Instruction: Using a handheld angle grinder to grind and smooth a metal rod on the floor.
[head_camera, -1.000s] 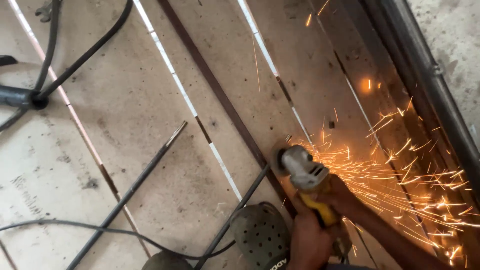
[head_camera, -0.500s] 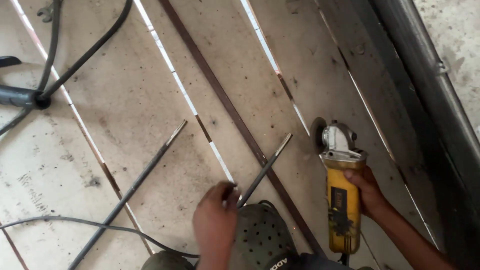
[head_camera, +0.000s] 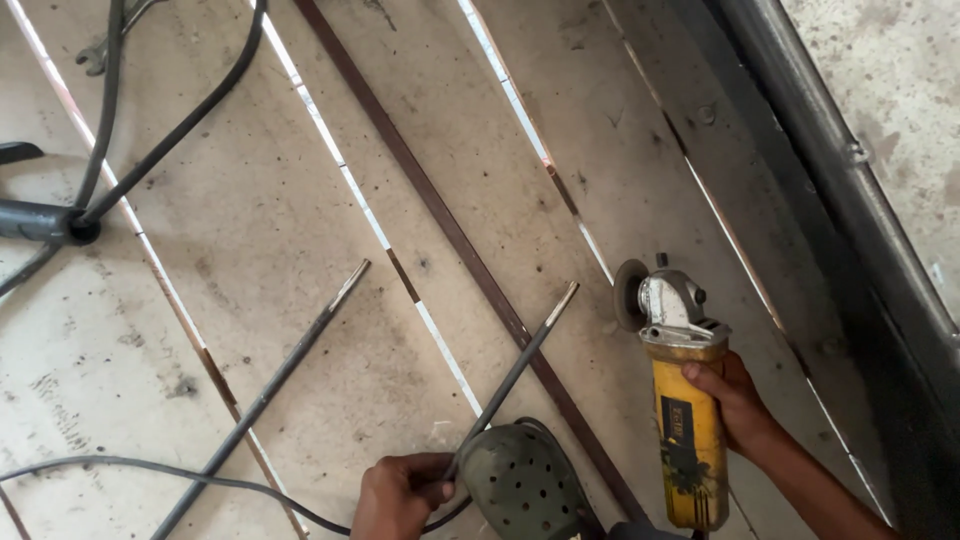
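Yellow plastic forms the body of the angle grinder (head_camera: 682, 420), which I see clamped in the right hand (head_camera: 735, 398), fingers wrapped round its middle. Its grey metal head and disc sit just ahead of that hand, lifted clear of the work and throwing no sparks. The left hand (head_camera: 400, 493) is closed around the near end of a thin steel rod (head_camera: 515, 375); from that hand the rod runs up and to the right, its bright cut tip ending just left of the grinder's disc. A green perforated clog (head_camera: 525, 485) lies touching the left hand on its right side, between the two hands. A second rod (head_camera: 265, 395) lies on the concrete floor (head_camera: 250, 230) well left of the left hand, and a black cable (head_camera: 170, 480) trails past it.

Against the half-second-earlier view, I note the left hand has dropped lower along the rod, and the grinder has shifted little. A full second back, the grinder was cutting amid sparks.
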